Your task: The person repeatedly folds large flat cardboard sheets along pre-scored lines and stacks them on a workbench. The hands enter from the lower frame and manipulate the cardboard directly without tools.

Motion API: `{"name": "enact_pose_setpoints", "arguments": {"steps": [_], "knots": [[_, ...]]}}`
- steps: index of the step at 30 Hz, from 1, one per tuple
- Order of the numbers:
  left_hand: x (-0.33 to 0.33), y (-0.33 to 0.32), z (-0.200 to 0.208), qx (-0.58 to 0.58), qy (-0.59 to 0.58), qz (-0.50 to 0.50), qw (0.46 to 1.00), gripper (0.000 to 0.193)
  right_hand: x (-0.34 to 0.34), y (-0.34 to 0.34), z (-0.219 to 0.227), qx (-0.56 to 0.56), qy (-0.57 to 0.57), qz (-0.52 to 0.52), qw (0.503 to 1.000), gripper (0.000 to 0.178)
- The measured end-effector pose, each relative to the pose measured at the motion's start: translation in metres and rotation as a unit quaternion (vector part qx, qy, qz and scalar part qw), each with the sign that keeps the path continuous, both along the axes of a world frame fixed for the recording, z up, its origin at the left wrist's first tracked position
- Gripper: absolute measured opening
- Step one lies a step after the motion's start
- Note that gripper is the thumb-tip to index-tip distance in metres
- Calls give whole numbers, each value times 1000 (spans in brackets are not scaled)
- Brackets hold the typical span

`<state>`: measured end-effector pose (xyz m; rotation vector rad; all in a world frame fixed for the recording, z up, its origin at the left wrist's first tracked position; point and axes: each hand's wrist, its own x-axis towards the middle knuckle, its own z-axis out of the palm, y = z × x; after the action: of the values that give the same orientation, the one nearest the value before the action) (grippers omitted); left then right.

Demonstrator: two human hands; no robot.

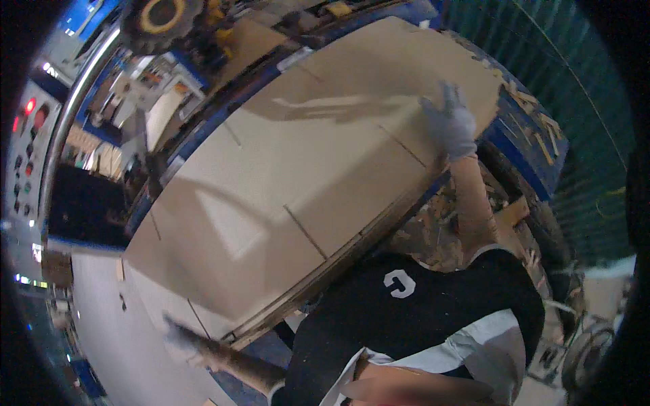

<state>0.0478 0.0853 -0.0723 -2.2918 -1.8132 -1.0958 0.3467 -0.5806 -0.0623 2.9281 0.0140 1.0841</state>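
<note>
A long stack of flat brown cardboard sheets (264, 169) with short slots cut in its edges lies slantwise before me. My right hand (452, 127), in a pale grey glove, is open near the far right end of the stack, with its fingers spread above or on the top sheet; contact cannot be told. My left hand (181, 342), also gloved and somewhat blurred, is at the near left end of the stack beside its corner. Its fingers look stretched out, and nothing shows in them.
A blue machine frame (525, 159) carries the stack, with cardboard scraps (542, 139) on it at the right. More scraps (433, 230) are heaped below. At left are a control panel (27, 162) with lit red buttons and a curved metal rail (74, 101). A black wheel (161, 20) is at the top.
</note>
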Motion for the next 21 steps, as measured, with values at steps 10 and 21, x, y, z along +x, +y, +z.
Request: {"name": "enact_pose_setpoints", "arguments": {"steps": [10,21], "knots": [[-78,19,6,-168,-420,84,888,67,-3,-30,-36,347,-10,-120,930,64],[-130,107,35,-167,-357,-402,826,40,17,-27,51,759,-150,211,597,40]]}}
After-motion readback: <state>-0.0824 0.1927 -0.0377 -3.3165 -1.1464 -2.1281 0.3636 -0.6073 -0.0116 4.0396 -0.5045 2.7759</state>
